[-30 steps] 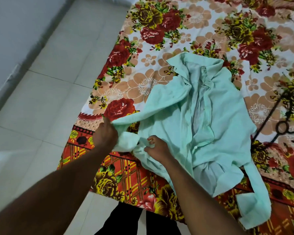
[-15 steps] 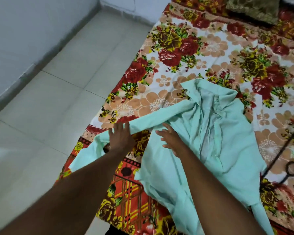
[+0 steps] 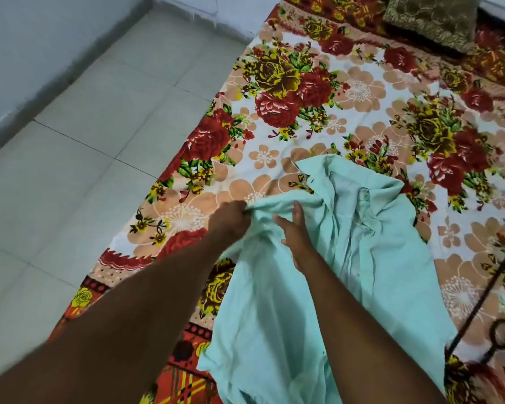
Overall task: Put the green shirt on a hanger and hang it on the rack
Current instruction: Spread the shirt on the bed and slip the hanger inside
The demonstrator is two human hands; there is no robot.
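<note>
The pale green shirt (image 3: 370, 258) lies crumpled on a floral bedsheet (image 3: 303, 112), collar toward the far side, its lower part draped over the near edge of the bed. My left hand (image 3: 231, 218) is closed on a bunched fold at the shirt's left shoulder. My right hand (image 3: 296, 231) rests flat on the cloth just to the right, fingers spread and pointing away. A dark metal hanger (image 3: 496, 325) lies on the sheet at the right edge, partly cut off.
A tiled floor (image 3: 85, 170) runs along the bed's left side up to a pale wall (image 3: 27, 48). A dark patterned cushion (image 3: 432, 21) sits at the bed's far right corner.
The left sleeve that lay stretched out leftward is now gathered in. My left hand went from flat on the sleeve to gripping the shoulder fold. The view has shifted further up the bed.
</note>
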